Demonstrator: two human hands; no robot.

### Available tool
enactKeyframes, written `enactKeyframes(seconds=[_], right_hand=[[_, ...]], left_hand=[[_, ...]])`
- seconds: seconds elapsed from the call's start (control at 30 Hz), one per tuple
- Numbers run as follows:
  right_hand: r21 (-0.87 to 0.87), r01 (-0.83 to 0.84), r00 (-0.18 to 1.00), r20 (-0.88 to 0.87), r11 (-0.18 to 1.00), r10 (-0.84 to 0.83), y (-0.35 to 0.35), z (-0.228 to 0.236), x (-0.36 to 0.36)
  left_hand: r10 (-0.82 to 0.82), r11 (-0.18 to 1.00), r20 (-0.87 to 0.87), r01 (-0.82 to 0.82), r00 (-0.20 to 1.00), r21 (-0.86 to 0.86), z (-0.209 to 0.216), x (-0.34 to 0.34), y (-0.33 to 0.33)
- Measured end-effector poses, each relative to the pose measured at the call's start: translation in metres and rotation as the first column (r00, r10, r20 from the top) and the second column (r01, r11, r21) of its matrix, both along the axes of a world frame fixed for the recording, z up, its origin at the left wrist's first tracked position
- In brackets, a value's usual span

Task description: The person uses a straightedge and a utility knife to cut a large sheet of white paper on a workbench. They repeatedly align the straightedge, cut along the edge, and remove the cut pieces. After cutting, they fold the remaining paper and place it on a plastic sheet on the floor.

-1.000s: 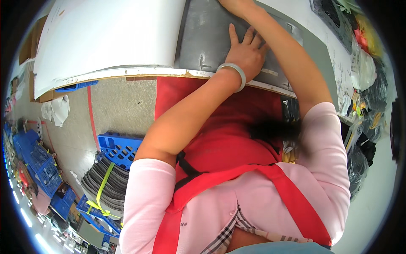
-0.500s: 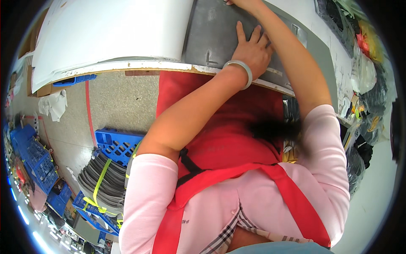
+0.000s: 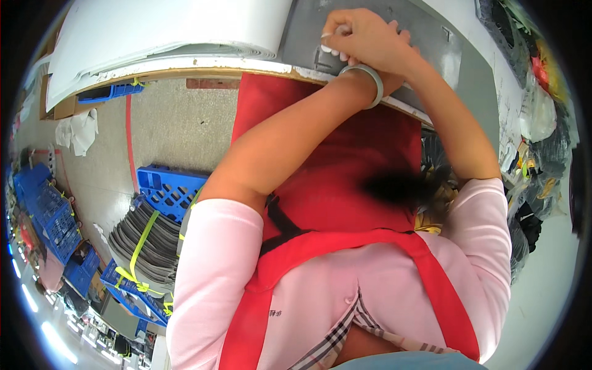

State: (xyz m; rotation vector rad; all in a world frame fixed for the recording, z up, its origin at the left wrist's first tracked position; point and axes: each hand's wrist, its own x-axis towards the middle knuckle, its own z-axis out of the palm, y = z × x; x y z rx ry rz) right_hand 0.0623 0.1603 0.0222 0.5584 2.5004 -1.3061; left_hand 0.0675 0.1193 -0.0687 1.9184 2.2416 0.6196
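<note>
My right hand [image 3: 364, 40] is closed in a pinch above the dark grey sheet [image 3: 308, 31] on the table. A small pale spot shows at its fingertips; I cannot make out whether it is a nail or a held thing. Under it, my left hand [image 3: 390, 81], with a pale bangle [image 3: 377, 92] at the wrist, rests on the grey surface. Most of that hand is hidden by the right one; its fingertips stick out beyond, apart from each other. Short L-shaped marks show on the grey surface near both hands.
Large white sheets [image 3: 172, 24] lie in a stack to the left, their edge curling by the table edge [image 3: 203, 66]. On the floor at left stand blue crates [image 3: 169, 188] and a strapped bundle of dark sheets [image 3: 139, 240]. Plastic bags [image 3: 539, 117] lie at far right.
My right hand has come back from the far edge of the grey sheet and now crosses over my left hand. The view has shifted slightly; the left hand stays on the surface.
</note>
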Motion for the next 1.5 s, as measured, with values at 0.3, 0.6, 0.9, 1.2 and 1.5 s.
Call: enactKeyframes(seconds=[0.3,0.6,0.9,1.2,1.5], right_hand=[[0.365,-0.174,0.978,-0.041,0.915,0.202,-0.010,-0.030,0.002],[0.823,0.080,0.939,-0.252,0.562,0.235,-0.037,-0.016,0.027],[0.762,-0.127,0.989,0.149,0.635,0.018,-0.064,0.024,0.022],[0.226,0.154,0.952,-0.294,0.962,-0.083,0.052,0.019,0.068],[0.094,0.795,0.581,-0.399,0.599,-0.709,0.176,-0.063,0.203]], left_hand=[[0.029,0.974,-0.137,0.003,0.990,0.228,0.000,0.002,-0.007],[0.202,0.927,-0.144,-0.142,0.969,0.346,-0.021,0.006,0.007],[0.044,0.972,-0.123,-0.014,0.991,0.236,0.016,-0.007,-0.015],[0.150,0.913,-0.139,-0.083,0.979,0.399,-0.004,0.006,0.005],[-0.018,1.000,-0.048,0.017,0.999,-0.008,0.030,-0.003,-0.007]])
